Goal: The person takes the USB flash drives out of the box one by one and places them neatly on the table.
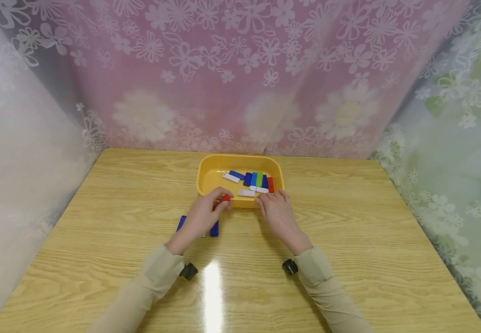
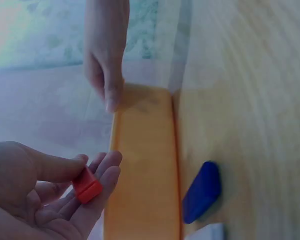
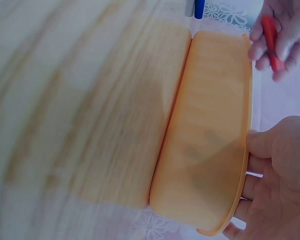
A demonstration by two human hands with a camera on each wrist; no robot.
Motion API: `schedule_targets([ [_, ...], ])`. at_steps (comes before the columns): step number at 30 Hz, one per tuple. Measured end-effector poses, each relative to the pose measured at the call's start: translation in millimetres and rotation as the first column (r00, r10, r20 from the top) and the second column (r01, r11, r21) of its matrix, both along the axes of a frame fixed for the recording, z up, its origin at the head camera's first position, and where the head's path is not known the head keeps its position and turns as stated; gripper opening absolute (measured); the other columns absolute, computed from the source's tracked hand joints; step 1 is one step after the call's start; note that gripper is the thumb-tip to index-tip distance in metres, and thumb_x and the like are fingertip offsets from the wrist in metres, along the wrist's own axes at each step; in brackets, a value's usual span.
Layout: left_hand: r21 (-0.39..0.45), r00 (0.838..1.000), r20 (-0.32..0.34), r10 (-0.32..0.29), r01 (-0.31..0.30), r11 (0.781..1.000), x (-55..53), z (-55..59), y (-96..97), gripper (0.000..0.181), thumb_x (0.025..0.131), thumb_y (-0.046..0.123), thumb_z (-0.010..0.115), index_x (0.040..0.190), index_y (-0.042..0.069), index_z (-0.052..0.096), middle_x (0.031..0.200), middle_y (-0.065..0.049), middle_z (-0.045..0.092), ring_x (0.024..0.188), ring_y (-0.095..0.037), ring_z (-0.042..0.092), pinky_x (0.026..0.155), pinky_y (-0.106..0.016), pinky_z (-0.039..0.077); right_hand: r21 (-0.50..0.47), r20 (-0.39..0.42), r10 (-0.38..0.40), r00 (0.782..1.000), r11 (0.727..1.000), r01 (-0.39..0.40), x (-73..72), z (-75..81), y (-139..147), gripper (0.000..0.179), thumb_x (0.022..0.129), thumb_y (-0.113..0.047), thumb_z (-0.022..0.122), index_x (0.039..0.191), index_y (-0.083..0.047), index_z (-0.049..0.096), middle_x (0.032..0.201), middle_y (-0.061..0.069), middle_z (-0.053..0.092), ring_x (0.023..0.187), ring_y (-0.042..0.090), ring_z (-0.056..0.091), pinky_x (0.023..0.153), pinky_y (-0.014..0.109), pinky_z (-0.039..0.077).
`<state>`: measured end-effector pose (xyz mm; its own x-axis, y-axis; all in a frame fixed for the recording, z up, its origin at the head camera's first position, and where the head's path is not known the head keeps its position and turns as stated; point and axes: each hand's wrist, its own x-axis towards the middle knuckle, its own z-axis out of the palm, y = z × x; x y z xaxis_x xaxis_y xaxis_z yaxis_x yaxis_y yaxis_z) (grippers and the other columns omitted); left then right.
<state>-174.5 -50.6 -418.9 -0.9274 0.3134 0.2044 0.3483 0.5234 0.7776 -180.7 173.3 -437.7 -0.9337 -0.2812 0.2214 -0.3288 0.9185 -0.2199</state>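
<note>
My left hand (image 1: 202, 210) pinches a small red oblong block (image 2: 87, 185) between thumb and fingers, at the near left rim of a yellow plastic tub (image 1: 240, 156). A groove crosses the block's middle in the right wrist view. At the near right of the tub, my right hand (image 1: 277, 215) grips the rim, thumb outside and fingers over the edge. Inside the tub lie several similar blocks: blue, white, a green one (image 1: 259, 179) and a red one (image 1: 270, 184). Partly hidden under my left forearm, blue blocks (image 1: 214, 229) and a white block (image 2: 207, 232) are on the table.
The wooden table (image 1: 348, 240) runs back to a pink flowered curtain (image 1: 223, 92). Pale curtains hang at the left and right sides. A dark wrist camera (image 1: 188, 271) sits at the left cuff, another wrist camera (image 1: 290, 267) at the right cuff.
</note>
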Motion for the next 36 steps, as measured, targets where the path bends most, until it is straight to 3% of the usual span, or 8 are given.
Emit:
schedule_targets([
  [6,-0.044,0.999,0.031,-0.012,0.013,0.999,9.6,-12.0,5.8,0.011,0.096,0.009,0.071,0.106,0.01,0.073,0.096,0.001,0.073,0.089,-0.019,0.072,0.079,-0.036,0.059,0.019,-0.012,0.005,1.0,1.0,-0.004,0.2,0.9,0,0.028,0.108,-0.025,0.05,0.11,-0.005,0.07,0.111,0.012,0.073,0.114,0.035,0.062,0.117,0.057,0.028],
  [11,-0.053,0.999,0.048,0.013,-0.011,0.999,8.3,-19.0,10.3,0.009,0.092,0.01,0.075,0.101,0.009,0.074,0.089,0.002,0.073,0.079,-0.015,0.069,0.072,-0.033,0.056,0.026,-0.015,0.005,1.0,1.0,-0.005,0.4,0.7,1,0.028,0.108,-0.025,0.049,0.111,-0.006,0.069,0.111,0.011,0.073,0.115,0.035,0.062,0.118,0.057,0.027],
  [16,-0.111,0.997,0.072,0.029,-0.02,0.994,4.7,-25.0,11.8,0.014,0.091,0.005,0.076,0.104,0.005,0.072,0.09,-0.002,0.073,0.081,-0.016,0.068,0.073,-0.033,0.056,0.019,-0.008,0.007,1.0,1.0,-0.007,-0.2,-0.1,0,0.027,0.108,-0.025,0.05,0.111,-0.006,0.069,0.112,0.011,0.073,0.116,0.034,0.062,0.118,0.058,0.027],
  [22,-0.227,1.0,-0.015,0.024,-0.026,0.973,3.0,-28.3,11.6,0.016,0.088,0.004,0.078,0.104,0.003,0.075,0.086,-0.004,0.072,0.078,-0.016,0.066,0.072,-0.033,0.054,0.016,-0.023,0.018,1.0,1.0,-0.018,0.0,0.2,0,0.028,0.109,-0.025,0.049,0.109,-0.006,0.069,0.109,0.012,0.073,0.114,0.035,0.063,0.117,0.058,0.028],
  [27,-0.309,0.996,-0.082,0.025,-0.049,0.95,3.7,-28.3,11.2,0.015,0.088,0.009,0.079,0.102,0.004,0.076,0.092,-0.007,0.073,0.085,-0.023,0.068,0.076,-0.04,0.054,0.011,-0.024,0.018,1.0,1.0,-0.018,-0.5,0.2,0,0.029,0.108,-0.025,0.049,0.109,-0.005,0.07,0.109,0.012,0.073,0.114,0.035,0.063,0.118,0.059,0.027],
  [31,-0.34,0.995,-0.095,0.013,-0.044,0.939,5.2,-27.5,10.6,0.014,0.087,0.009,0.08,0.1,0.005,0.076,0.096,-0.009,0.072,0.095,-0.029,0.068,0.084,-0.044,0.054,0.014,-0.02,0.015,1.0,1.0,-0.015,-0.6,-0.3,0,0.029,0.109,-0.025,0.049,0.109,-0.005,0.07,0.11,0.012,0.073,0.115,0.035,0.063,0.118,0.058,0.028],
  [36,-0.354,0.996,-0.084,-0.02,-0.011,0.935,7.1,-26.5,8.7,0.013,0.087,0.009,0.081,0.098,0.006,0.076,0.095,-0.006,0.071,0.092,-0.026,0.067,0.083,-0.042,0.054,0.02,-0.01,0.011,1.0,1.0,-0.011,-0.3,-1.0,1,0.029,0.108,-0.025,0.049,0.11,-0.006,0.07,0.112,0.012,0.073,0.116,0.035,0.063,0.118,0.058,0.027],
])
